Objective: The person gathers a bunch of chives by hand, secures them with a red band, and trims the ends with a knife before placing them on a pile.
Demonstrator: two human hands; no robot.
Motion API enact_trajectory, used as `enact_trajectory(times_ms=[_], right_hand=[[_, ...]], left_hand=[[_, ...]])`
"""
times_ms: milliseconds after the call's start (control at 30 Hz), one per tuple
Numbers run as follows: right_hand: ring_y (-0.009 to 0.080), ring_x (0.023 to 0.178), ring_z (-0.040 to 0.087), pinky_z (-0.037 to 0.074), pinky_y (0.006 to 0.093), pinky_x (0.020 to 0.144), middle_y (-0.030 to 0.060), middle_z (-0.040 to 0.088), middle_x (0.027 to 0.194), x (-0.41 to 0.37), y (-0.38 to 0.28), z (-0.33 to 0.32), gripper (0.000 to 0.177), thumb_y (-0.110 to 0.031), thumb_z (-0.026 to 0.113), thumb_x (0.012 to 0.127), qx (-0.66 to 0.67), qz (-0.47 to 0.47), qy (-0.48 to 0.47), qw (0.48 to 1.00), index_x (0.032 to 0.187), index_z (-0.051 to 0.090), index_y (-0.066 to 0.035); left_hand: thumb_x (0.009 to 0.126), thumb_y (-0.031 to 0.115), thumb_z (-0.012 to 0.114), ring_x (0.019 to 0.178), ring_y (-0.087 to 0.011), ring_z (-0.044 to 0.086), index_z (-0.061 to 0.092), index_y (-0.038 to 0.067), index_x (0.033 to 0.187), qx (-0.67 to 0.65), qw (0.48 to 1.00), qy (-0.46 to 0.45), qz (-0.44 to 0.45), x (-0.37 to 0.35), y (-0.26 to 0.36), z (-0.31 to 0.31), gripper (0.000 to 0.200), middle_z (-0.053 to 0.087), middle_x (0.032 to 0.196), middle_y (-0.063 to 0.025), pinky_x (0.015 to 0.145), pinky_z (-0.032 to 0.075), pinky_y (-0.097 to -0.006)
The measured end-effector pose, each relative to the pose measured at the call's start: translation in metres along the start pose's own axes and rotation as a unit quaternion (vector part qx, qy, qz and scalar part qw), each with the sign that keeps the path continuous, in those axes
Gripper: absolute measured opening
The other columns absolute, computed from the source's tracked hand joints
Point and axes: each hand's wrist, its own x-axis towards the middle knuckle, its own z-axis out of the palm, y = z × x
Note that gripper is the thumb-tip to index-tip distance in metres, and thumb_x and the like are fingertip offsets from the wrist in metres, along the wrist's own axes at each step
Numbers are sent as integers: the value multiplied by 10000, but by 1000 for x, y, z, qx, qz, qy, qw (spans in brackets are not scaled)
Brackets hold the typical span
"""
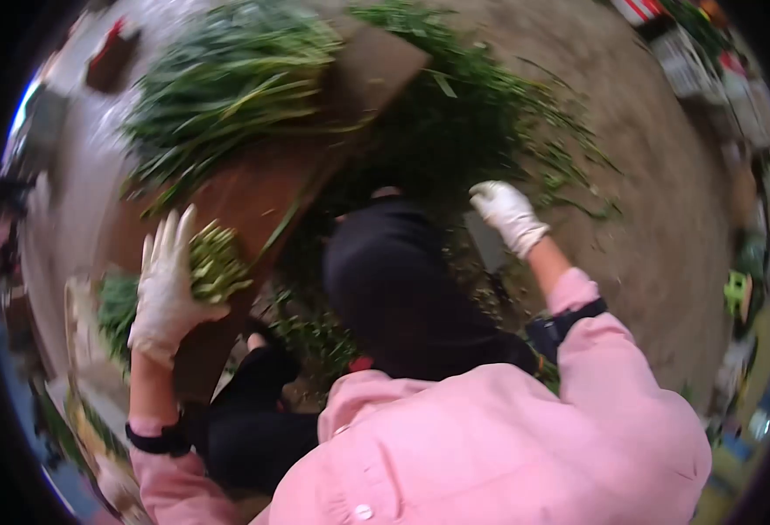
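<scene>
My left hand (pixel 170 293), in a whitish glove, lies with fingers stretched out at the left side of a bunch of green stems (pixel 218 262). The pale cut ends of the bunch face me, and my thumb reaches along its lower side. This bunch sits on a brown board (pixel 236 192). Off to the right, my right hand (pixel 506 214), gloved too, is curled closed. A flat grey knife blade (pixel 487 242) shows right beside that fist, angled downward; the grip is mostly hidden by the fingers.
A large heap of long green leaves (pixel 236 74) covers the board's far end. Loose greens (pixel 560 131) and trimmings (pixel 315 337) litter the floor around my dark-clad knee (pixel 393 271). More greens (pixel 118 306) lie left of the board. Crates (pixel 682 61) stand at the far right.
</scene>
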Motion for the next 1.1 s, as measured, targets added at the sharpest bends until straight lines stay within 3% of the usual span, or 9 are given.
enact_trajectory(times_ms=[100,300,433,533,667,767,833,900,1100], right_hand=[[441,994,694,552,496,893,228,725,1069,-52,71,32,283,-236,597,898,17,181,-23,983,1033,751,-40],[418,1036,701,554,490,922,235,735,1034,-108,155,118,335,-311,639,884,-50,361,-98,926,1052,760,-47],[400,1115,696,557,480,955,217,733,1153,-118,154,137,380,-366,700,853,-78,470,-145,867,1079,774,-69],[393,1121,700,563,475,958,210,738,1152,-113,167,160,412,-394,727,839,-118,467,-175,859,1096,776,-76],[382,1082,721,576,492,926,205,741,1153,-115,181,174,441,-413,768,831,-142,449,-170,866,1107,769,-68],[422,1085,699,554,494,944,242,730,1134,-118,156,140,450,-342,728,795,-74,420,-162,890,1125,742,-37],[442,1074,698,543,491,921,295,719,1092,-118,125,109,482,-333,711,783,11,428,-153,891,1117,728,14],[456,1052,703,550,485,891,316,722,1046,-129,150,128,453,-295,715,778,17,426,-131,895,1080,714,42],[277,695,636,502,423,667,130,668,777,-142,192,131,317,-268,684,842,144,383,-25,912,964,668,24]], left_hand=[[602,82,902,1196,-339,650,310,124,1628,-89,995,1,-33,9,-5,19,1185,656,1300,-164,1042,513,-453],[734,69,888,1193,-255,631,278,141,1650,-443,849,232,-169,22,-3,30,1103,644,1294,-118,1046,489,-401],[747,71,886,1281,-267,564,231,148,1670,-86,953,192,-218,38,3,47,1135,586,1373,-109,1126,436,-395],[754,48,870,1290,-267,549,222,144,1672,-296,915,191,-196,40,3,43,1127,529,1431,-110,1124,429,-385],[719,-52,850,1340,-246,521,88,132,1687,-376,889,79,-249,46,35,-4,1245,467,1519,-127,1127,421,-354],[712,173,907,1541,-281,298,168,119,1678,-249,923,47,-288,30,21,-32,1218,248,1693,-178,1243,217,-392],[726,80,904,1556,-263,276,139,137,1684,-331,887,102,-306,8,4,-35,1228,77,1740,-165,1227,280,-374],[723,76,922,1547,-257,295,142,140,1683,-400,856,120,-304,-14,-16,-40,1239,77,1738,-182,1221,299,-353],[718,172,949,1534,-284,315,130,75,1673,-363,877,77,-304,-18,-8,-57,1262,249,1686,-214,1219,286,-346]])
